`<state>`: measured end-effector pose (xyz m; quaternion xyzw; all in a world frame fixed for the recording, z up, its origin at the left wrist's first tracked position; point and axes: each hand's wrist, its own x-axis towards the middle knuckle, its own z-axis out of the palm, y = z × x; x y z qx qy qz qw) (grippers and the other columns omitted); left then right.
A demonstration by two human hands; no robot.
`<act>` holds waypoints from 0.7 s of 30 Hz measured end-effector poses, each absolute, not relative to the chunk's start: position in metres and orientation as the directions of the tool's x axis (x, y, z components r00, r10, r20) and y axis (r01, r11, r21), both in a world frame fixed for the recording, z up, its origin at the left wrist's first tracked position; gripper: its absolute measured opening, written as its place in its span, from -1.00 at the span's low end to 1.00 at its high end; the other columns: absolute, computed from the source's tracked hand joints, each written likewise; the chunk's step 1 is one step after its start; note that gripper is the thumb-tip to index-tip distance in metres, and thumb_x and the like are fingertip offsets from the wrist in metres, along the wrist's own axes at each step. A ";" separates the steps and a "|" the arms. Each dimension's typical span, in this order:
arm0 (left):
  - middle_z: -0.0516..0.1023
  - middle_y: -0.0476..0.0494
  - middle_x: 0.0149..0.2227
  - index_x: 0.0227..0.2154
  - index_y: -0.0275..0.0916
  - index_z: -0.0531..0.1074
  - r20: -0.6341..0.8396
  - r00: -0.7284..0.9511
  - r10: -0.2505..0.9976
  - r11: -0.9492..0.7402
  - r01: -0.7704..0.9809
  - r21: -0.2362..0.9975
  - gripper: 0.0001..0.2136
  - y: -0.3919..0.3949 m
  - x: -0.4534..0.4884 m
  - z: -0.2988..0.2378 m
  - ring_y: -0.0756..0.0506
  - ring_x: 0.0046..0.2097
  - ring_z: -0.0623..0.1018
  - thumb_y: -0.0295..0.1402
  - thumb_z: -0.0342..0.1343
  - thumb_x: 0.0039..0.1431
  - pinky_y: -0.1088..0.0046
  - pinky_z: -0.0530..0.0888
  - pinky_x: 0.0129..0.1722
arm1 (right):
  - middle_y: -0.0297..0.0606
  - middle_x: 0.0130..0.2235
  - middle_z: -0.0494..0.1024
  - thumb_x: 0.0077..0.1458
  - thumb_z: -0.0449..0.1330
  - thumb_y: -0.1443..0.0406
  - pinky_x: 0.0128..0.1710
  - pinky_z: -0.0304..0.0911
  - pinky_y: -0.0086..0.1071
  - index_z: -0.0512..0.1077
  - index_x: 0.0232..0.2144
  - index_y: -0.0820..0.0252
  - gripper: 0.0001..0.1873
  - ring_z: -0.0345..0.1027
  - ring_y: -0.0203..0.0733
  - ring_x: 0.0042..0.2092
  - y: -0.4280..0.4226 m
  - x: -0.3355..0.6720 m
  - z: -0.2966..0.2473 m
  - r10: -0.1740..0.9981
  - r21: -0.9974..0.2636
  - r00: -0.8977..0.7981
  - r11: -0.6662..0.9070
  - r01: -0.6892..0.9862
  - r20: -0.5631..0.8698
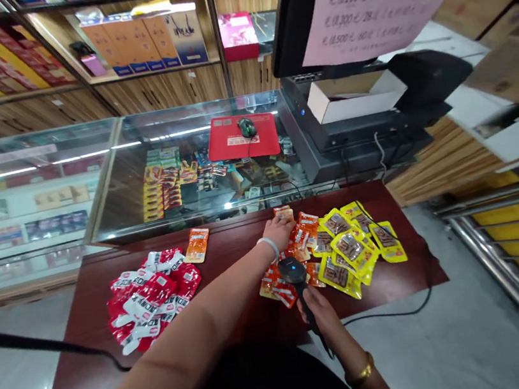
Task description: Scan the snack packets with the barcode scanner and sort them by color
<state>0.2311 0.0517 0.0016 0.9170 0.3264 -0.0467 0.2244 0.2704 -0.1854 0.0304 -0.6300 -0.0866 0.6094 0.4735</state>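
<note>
My right hand [324,314] is wrapped round the handle of a black barcode scanner [293,269], whose head shows a small blue light. My left hand [279,233], with a pale bracelet at the wrist, is reached out over the orange snack packets [308,223]. Its fingers bend over one orange packet [283,212] at the pile's far edge, and their tips are partly hidden. Yellow snack packets [351,246] lie in a heap right of the orange ones. To the left is a pile of red and white packets [151,300], with a single orange packet [197,244] beside it.
The packets lie on a dark red wooden counter [244,325]. Behind it stands a glass display case [115,195] with a red mouse pad [219,142] and a mouse [246,127]. A monitor [295,15] rises at right. The scanner's black cable [402,313] loops over the counter's right side.
</note>
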 end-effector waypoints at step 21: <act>0.41 0.01 -0.57 -0.49 -0.26 0.45 -0.401 0.092 0.911 0.260 0.627 0.735 -0.75 0.046 0.026 -0.008 0.02 -0.51 0.35 -0.15 0.10 0.06 0.52 0.27 -0.46 | -0.45 -0.57 0.31 0.02 0.16 -0.13 -0.60 0.04 -0.46 0.36 -0.33 0.16 -0.52 0.11 -0.37 -0.61 -0.134 0.211 0.034 0.832 -0.796 -0.101 -0.552 -0.247 -0.546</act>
